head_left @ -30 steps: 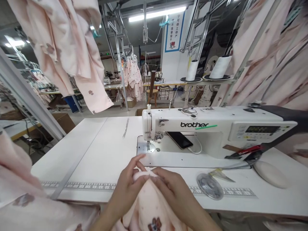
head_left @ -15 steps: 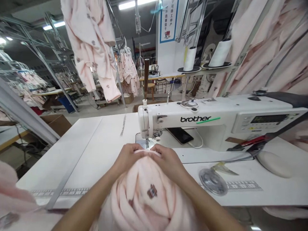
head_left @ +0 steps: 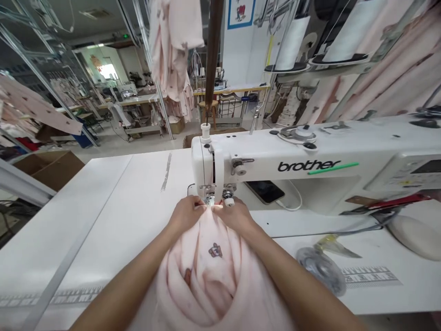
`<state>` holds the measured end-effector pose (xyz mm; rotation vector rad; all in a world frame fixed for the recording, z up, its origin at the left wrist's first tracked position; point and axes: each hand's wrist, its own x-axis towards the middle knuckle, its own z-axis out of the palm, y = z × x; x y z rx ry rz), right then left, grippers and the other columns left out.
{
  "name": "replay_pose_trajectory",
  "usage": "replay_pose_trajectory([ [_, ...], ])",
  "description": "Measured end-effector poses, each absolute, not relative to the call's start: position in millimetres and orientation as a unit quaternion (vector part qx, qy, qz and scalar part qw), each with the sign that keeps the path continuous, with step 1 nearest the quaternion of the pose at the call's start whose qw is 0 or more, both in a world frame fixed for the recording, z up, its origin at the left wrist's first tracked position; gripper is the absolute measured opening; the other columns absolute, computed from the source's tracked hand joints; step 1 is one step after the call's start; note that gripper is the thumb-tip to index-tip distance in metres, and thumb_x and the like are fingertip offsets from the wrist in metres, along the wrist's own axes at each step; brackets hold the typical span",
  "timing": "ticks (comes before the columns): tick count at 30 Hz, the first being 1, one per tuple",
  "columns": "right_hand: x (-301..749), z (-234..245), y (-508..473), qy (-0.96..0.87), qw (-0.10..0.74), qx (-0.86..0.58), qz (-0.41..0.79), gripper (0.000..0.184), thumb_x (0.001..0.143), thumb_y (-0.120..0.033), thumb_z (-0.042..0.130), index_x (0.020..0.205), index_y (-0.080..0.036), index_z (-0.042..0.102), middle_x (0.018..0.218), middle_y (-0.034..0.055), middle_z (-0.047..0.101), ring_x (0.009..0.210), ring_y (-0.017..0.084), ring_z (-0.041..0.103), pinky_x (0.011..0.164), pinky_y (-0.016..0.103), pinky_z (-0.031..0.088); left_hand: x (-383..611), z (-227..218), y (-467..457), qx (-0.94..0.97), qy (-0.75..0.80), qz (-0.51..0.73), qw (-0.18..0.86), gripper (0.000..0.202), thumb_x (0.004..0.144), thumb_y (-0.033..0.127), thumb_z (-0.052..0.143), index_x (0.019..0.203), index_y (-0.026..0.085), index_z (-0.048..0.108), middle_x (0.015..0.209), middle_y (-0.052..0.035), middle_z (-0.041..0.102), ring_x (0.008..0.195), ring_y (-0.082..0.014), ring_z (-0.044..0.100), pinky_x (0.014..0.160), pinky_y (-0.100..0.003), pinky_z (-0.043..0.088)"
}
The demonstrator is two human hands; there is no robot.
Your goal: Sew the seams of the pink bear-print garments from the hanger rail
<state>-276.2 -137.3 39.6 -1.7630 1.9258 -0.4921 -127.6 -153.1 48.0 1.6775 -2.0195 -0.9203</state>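
A pale pink garment (head_left: 220, 271) with small printed figures hangs in folds toward me, its upper edge at the needle area of a white sewing machine (head_left: 255, 158). My left hand (head_left: 188, 214) pinches that edge just left of the presser foot (head_left: 210, 200). On the other side, my right hand (head_left: 236, 215) is closed on the same edge, its fingertips partly behind the machine's tension knob. A small light shines on the fabric between my thumbs. The needle tip itself is too small to make out.
A phone (head_left: 265, 191) with a white cable lies under the machine arm. Right of my forearm are a clear round reel (head_left: 320, 271), yellow-handled snips (head_left: 336, 246) and a ruler strip (head_left: 372, 275). Thread cones (head_left: 292, 43) stand behind; a cardboard box (head_left: 48, 170) is at left.
Both hands have brought the garment's edge forward, up to the presser foot. The view has moved closer to the machine and tilted down slightly.
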Motion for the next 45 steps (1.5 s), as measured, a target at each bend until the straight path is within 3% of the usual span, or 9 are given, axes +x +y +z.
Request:
replay_pose_trajectory([
  [9, -278.1, 37.1, -137.1, 0.711, 0.218, -0.648, -0.164, 0.016, 0.080, -0.029, 0.051, 0.082, -0.019, 0.063, 0.072, 0.0056, 0.062, 0.072, 0.021, 0.057, 0.059, 0.027, 0.037, -133.9, 50.4, -151.6, 0.612, -0.711, -0.309, 0.156, 0.023, 0.076, 0.022, 0.046, 0.091, 0.018, 0.064, 0.092, -0.0061, 0.067, 0.087, -0.0220, 0.060, 0.068, -0.027, 0.039],
  [15, -276.7, 38.6, -135.7, 0.711, 0.199, -0.654, -0.167, 0.013, 0.079, -0.024, 0.051, 0.083, -0.019, 0.062, 0.073, 0.0044, 0.063, 0.069, 0.019, 0.057, 0.055, 0.025, 0.034, -133.9, 48.5, -154.5, 0.620, -0.711, -0.285, 0.168, 0.014, 0.075, 0.017, 0.046, 0.077, 0.016, 0.060, 0.081, -0.0051, 0.065, 0.078, -0.0193, 0.059, 0.064, -0.025, 0.039],
  [19, -276.1, 40.9, -134.2, 0.712, 0.198, -0.652, -0.172, 0.013, 0.079, -0.023, 0.049, 0.081, -0.019, 0.061, 0.074, 0.0033, 0.063, 0.067, 0.018, 0.057, 0.055, 0.025, 0.033, -135.4, 47.1, -155.2, 0.614, -0.720, -0.275, 0.173, 0.016, 0.076, 0.016, 0.045, 0.082, 0.017, 0.060, 0.086, -0.0048, 0.065, 0.082, -0.0191, 0.059, 0.066, -0.026, 0.038],
  [26, -276.1, 36.3, -134.9, 0.716, 0.200, -0.647, -0.173, 0.013, 0.080, -0.022, 0.048, 0.078, -0.018, 0.060, 0.083, 0.0042, 0.064, 0.081, 0.021, 0.057, 0.061, 0.026, 0.033, -137.5, 44.1, -155.0, 0.620, -0.717, -0.261, 0.181, 0.010, 0.075, 0.016, 0.046, 0.076, 0.017, 0.056, 0.081, -0.0035, 0.065, 0.075, -0.0181, 0.058, 0.061, -0.025, 0.037],
  [36, -275.9, 37.7, -136.8, 0.716, 0.190, -0.647, -0.182, 0.014, 0.081, -0.023, 0.048, 0.079, -0.018, 0.061, 0.072, 0.0031, 0.062, 0.065, 0.017, 0.053, 0.056, 0.025, 0.032, -137.8, 40.0, -155.8, 0.618, -0.731, -0.228, 0.177, 0.010, 0.078, 0.018, 0.044, 0.075, 0.016, 0.053, 0.082, -0.0064, 0.063, 0.075, -0.0201, 0.058, 0.060, -0.026, 0.036],
  [45, -273.0, 36.9, -140.2, 0.725, 0.183, -0.638, -0.183, 0.016, 0.081, -0.023, 0.048, 0.078, -0.017, 0.063, 0.070, 0.0030, 0.062, 0.063, 0.016, 0.054, 0.054, 0.024, 0.031, -138.8, 38.1, -157.9, 0.622, -0.737, -0.201, 0.173, 0.012, 0.079, 0.015, 0.042, 0.078, 0.016, 0.054, 0.088, -0.0076, 0.062, 0.080, -0.0217, 0.058, 0.063, -0.028, 0.038],
])
